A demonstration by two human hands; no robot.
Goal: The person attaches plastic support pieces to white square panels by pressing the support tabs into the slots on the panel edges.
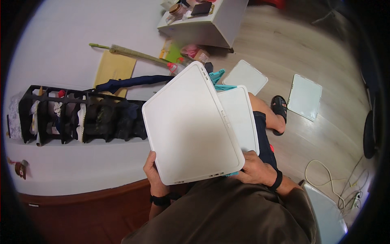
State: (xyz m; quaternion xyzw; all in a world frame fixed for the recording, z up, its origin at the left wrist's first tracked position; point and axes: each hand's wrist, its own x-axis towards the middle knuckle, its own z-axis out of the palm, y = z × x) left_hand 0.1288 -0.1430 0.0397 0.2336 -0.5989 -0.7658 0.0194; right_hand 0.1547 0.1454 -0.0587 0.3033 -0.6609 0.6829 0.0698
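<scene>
A large white panel [191, 126] with rounded corners and slots along its edge is tilted in front of my body. My left hand [154, 173] grips its lower left edge, thumb on the rim and the other fingers hidden behind. My right hand [260, 171] is closed at the lower right corner; its fingertips are partly hidden. A second white panel [239, 118] shows behind the first, partly covered, close to my right hand. Teal plastic pieces [217, 77] stick out at the top, between the panels; a bit of teal also shows beside my right hand.
Two more white panels, a farther one [245, 77] and a right one [305, 97], lie on the wood floor. A black shoe rack [93, 118], a dark blue umbrella [134, 82] and a white cabinet [223, 28] stand left and ahead. A pale cable [331, 183] curls at right.
</scene>
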